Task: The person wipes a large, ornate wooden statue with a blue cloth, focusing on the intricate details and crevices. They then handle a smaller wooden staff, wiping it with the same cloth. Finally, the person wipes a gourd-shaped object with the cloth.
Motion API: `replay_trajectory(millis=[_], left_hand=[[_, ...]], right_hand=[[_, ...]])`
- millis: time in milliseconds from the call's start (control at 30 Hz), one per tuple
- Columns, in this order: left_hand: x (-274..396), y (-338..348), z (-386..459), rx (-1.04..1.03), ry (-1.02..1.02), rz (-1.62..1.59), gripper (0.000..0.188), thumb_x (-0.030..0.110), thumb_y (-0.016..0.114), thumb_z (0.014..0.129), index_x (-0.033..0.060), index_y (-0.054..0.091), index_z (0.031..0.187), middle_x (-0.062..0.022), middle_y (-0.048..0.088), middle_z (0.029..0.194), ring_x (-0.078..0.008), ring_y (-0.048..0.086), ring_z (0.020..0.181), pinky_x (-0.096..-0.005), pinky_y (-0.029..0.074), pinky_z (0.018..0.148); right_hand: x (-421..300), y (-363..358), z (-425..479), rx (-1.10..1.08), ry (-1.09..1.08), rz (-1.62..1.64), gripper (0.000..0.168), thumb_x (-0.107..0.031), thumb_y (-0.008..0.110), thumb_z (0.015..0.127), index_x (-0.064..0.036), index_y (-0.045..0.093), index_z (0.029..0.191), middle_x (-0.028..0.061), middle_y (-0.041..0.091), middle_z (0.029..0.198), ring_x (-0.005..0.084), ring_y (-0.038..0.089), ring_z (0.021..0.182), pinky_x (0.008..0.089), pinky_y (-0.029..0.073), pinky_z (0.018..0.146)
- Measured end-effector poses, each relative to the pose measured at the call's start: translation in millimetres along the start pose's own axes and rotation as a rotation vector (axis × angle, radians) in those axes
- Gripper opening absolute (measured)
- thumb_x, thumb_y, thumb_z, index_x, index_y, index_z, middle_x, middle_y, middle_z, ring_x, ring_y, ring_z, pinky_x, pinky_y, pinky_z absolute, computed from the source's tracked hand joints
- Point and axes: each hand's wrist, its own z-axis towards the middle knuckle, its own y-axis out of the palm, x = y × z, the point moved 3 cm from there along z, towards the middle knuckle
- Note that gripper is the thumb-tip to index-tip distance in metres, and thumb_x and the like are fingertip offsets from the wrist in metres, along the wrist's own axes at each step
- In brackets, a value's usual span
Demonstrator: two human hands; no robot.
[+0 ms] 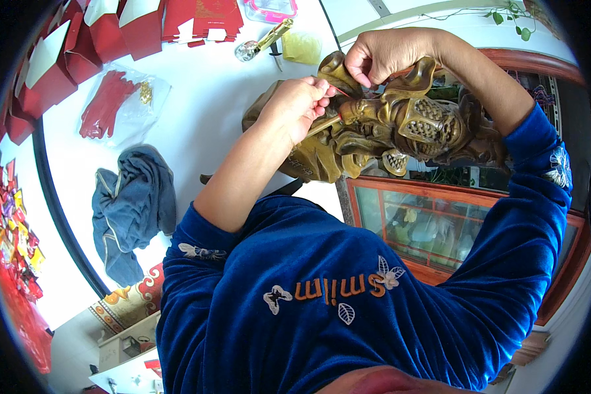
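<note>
A carved, brown-gold figure (369, 115), wood or wood-like, lies across the upper middle. Between its thumb and fingers my left hand (303, 101) pinches a thin red cord (339, 90), which runs towards the carving. Just below those fingers is a pale rod (324, 126) with a red band at its end, against the figure. My right hand (391, 54) is above the carving, its thumb and forefinger close together over a curled part; whether they hold the cord's other end is unclear.
A bag of red gloves (103, 104), a blue-grey cloth (135, 209), red boxes (49, 74) and a clear-ended gold tool (263, 41) lie on the white table (197, 93). Wrapped sweets (15, 226) are far left. A red-framed glass cabinet (423, 224) stands lower right.
</note>
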Motion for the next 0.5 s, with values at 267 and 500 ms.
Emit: replay_trajectory(millis=[267,500], left_hand=[[18,6,-11,0.311,0.400,0.926,0.012,0.016,0.059,0.093,0.0044,0.063,0.090,-0.0070,0.065,0.082,-0.0209,0.057,0.077,-0.0349,0.045,0.072],[32,22,-31,0.451,0.989,1.536,0.002,0.005,0.063,0.075,0.0060,0.063,0.077,-0.0090,0.065,0.076,-0.0282,0.059,0.080,-0.0392,0.046,0.074]], right_hand=[[-8,6,-3,-0.068,0.155,-0.043,0.018,0.003,0.063,0.077,-0.001,0.073,0.092,0.0045,0.070,0.079,0.0108,0.062,0.064,0.0270,0.049,0.058],[-13,4,1,-0.072,0.114,-0.240,0.022,0.001,0.064,0.074,-0.002,0.074,0.094,0.0052,0.070,0.080,0.0141,0.062,0.068,0.0296,0.050,0.064]])
